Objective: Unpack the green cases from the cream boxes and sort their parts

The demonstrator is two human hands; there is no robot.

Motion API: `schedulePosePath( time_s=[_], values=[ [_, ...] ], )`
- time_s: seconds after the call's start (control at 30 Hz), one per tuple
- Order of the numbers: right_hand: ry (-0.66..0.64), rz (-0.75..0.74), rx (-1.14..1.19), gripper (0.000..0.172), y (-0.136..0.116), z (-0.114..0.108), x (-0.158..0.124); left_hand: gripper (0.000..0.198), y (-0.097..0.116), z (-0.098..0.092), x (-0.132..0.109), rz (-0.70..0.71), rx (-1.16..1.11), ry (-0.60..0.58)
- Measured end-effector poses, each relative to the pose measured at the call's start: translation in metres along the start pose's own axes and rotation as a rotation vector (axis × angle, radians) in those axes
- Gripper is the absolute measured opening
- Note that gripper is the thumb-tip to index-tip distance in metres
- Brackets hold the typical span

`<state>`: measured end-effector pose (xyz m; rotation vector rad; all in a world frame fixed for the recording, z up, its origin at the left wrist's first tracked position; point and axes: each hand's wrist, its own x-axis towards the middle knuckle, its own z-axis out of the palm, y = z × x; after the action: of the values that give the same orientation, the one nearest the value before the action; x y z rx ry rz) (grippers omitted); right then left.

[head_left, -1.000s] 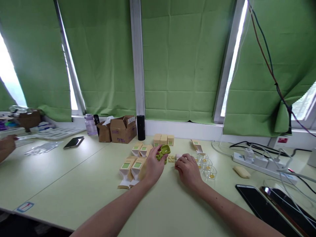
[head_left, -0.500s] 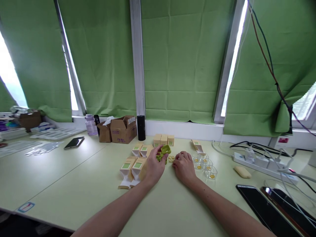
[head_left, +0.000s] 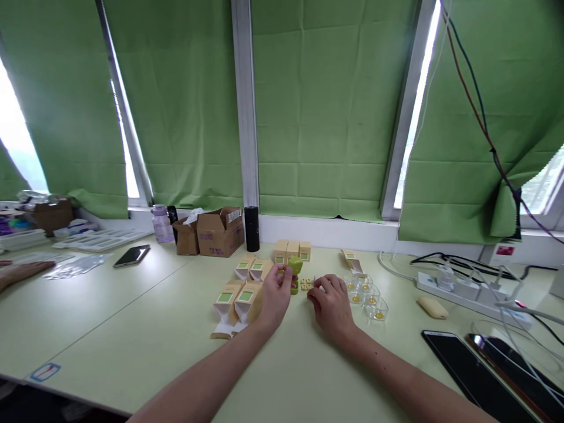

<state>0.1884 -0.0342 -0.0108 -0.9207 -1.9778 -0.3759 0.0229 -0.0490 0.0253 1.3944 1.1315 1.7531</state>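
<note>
My left hand (head_left: 277, 294) pinches a small olive-green open case (head_left: 295, 265), tilted above the table. Beneath it, more green cases (head_left: 294, 286) stand partly hidden behind my fingers. My right hand (head_left: 332, 302) rests low over the table with thumb and fingertips drawn together; whatever is between them is too small to make out. Just left of those fingertips lie several small yellow pieces (head_left: 305, 284). Clear plastic cups (head_left: 372, 295) with yellow centres are grouped right of my right hand. Opened cardboard boxes (head_left: 227, 296) with green labels lie left of my left hand.
Closed small boxes (head_left: 292, 251) stand at the back, near a black cylinder (head_left: 251, 229) and brown cartons (head_left: 220, 231). A power strip (head_left: 473, 296) with cables and dark tablets (head_left: 458, 364) lies right. Another person's hand (head_left: 26, 273) is at the far left.
The green case in my left hand has tipped, so its hollow no longer faces me. My right hand has shifted slightly, its fingers drawing in. Another person's hand has entered at far left.
</note>
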Motion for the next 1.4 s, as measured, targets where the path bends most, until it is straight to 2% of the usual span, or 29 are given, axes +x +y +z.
schedulePosePath(
  time_s=[0.1,0.2,0.37,0.5,0.7,0.8,0.9,1.03,1.1,1.23,1.4],
  values=[
    [-0.120,-0.035,0.070,0.020,-0.020,-0.010,-0.011,0.045,0.005,0.002,-0.002,-0.130,-0.232,-0.057],
    [-0.323,-0.001,0.122,0.019,-0.040,-0.018,-0.022,0.043,0.009,0.002,-0.003,-0.224,-0.417,-0.100],
    [-0.561,0.060,0.194,0.015,-0.053,-0.030,-0.024,0.039,0.011,0.003,-0.003,-0.374,-0.572,-0.123],
    [-0.646,0.066,0.206,0.017,-0.051,-0.035,-0.019,0.035,0.013,0.004,-0.003,-0.408,-0.589,-0.116],
    [-0.673,0.006,0.183,0.019,-0.049,-0.038,-0.019,0.036,0.013,0.000,-0.001,-0.407,-0.542,-0.102],
    [-0.677,-0.008,0.187,0.018,-0.048,-0.037,-0.020,0.039,0.011,-0.005,0.006,-0.366,-0.362,-0.122],
    [-0.679,-0.009,0.196,0.018,-0.048,-0.037,-0.020,0.037,0.012,-0.012,0.015,-0.259,-0.056,-0.164],
    [-0.682,-0.004,0.201,0.019,-0.048,-0.038,-0.019,0.021,0.021,-0.019,0.018,0.060,0.596,-0.290],
    [-0.684,-0.002,0.200,0.019,-0.048,-0.038,-0.020,0.018,0.027,-0.022,0.015,0.154,0.912,-0.363],
    [-0.680,-0.006,0.190,0.018,-0.048,-0.037,-0.020,0.018,0.036,-0.022,0.009,0.163,1.313,-0.514],
    [-0.689,-0.002,0.193,0.018,-0.047,-0.038,-0.019,0.015,0.038,-0.021,0.008,0.149,1.419,-0.588]
  ],
)
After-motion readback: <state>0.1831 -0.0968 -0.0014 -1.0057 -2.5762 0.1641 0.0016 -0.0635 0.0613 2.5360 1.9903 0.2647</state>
